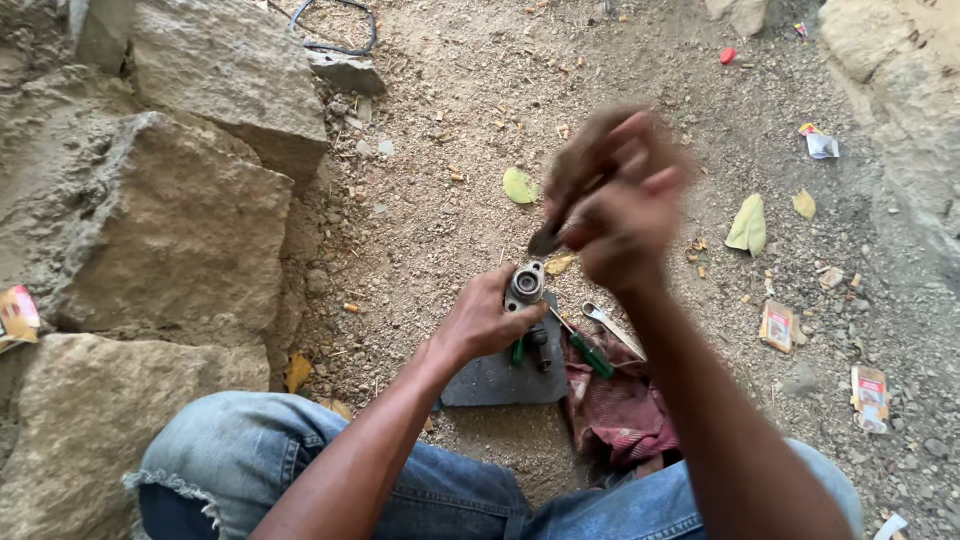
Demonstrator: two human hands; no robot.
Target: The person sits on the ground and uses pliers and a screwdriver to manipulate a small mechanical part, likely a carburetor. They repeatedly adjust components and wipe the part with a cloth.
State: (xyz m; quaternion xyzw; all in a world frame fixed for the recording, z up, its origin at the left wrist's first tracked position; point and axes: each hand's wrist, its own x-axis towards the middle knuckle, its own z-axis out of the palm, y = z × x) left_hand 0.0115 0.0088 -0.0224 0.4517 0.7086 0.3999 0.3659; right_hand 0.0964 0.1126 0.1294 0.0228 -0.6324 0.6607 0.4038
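My left hand [480, 322] grips a small grey metal cylinder part [526, 285], held upright on a dark flat slab [495, 380] on the ground. My right hand [620, 205] is raised above it, blurred with motion, closed on a dark hammer-like tool [548, 240] whose head hangs just above the part. Two green-handled screwdrivers [590, 355] and a small spanner [605, 322] lie beside the slab.
Large rough stones [170, 230] stand to the left. A red cloth [620, 410] lies on the right of the slab. Dry leaves [748, 225], wrappers [777, 325] and a black cable [335, 45] are scattered on the sandy ground. My jeans-clad knees [240, 460] frame the bottom.
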